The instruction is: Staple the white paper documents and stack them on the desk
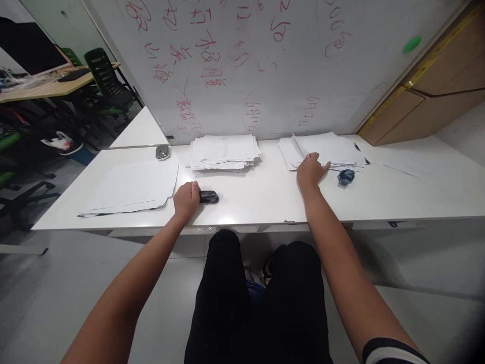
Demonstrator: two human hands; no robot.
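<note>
Black trousers (257, 313) cover the legs of the person at the near edge of a white counter (246, 202), with both bare forearms reaching forward over it. On the left, the left hand (187, 201) rests on the counter with its fingers closed around one end of a black stapler (209, 196), whose other end projects to the right. On the right, the right hand (311, 171) reaches the near left corner of the right paper stack (333, 146), where the left edge of an upper sheet stands raised; the fingers are bent at this corner, but whether they pinch the sheet cannot be told. Just beside this hand, to its right, sits a small dark blue item (345, 177) of unclear kind. Between the hands and farther back, the middle paper stack (225, 151) lies with uneven edges, near the foot of a whiteboard (235, 114) bearing red handwriting. To the left of the stapler, a broad pile of sheets (132, 187) extends toward the counter's left end, and a small rounded grey object (162, 152) lies near its far right corner. Brown cardboard (424, 101) stands at the right of the whiteboard; a dark chair (104, 76) and a monitor (32, 48) appear at the far left.
</note>
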